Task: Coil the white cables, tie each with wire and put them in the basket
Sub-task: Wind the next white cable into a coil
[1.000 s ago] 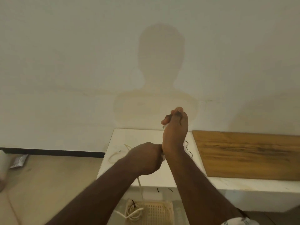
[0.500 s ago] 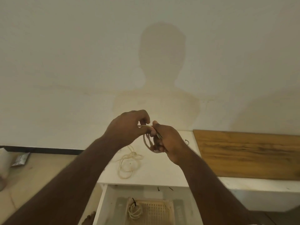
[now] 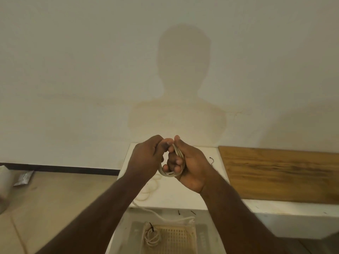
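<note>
My right hand (image 3: 187, 165) grips a small coil of white cable (image 3: 178, 154), its loops wrapped round my fingers above the white shelf (image 3: 174, 197). My left hand (image 3: 146, 158) pinches the same cable at the top of the coil. The rest of that cable lies in loose loops (image 3: 148, 189) on the shelf and trails over its front edge (image 3: 165, 218) towards the basket (image 3: 176, 239). In the cream basket below lies one coiled cable (image 3: 151, 237) tied with black wire. A black wire piece (image 3: 211, 160) lies on the shelf right of my right hand.
A brown wooden board (image 3: 278, 173) covers the shelf to the right. Two short black wire bits (image 3: 185, 212) lie below the shelf's front edge. A plain wall stands behind. On the floor at left lie a silver packet (image 3: 23, 177) and a white object (image 3: 4, 187).
My hands came apart from a crossed position and now hold the coil together, lower than half a second ago. More cable has been wound into the coil, and the loose loops on the shelf shifted.
</note>
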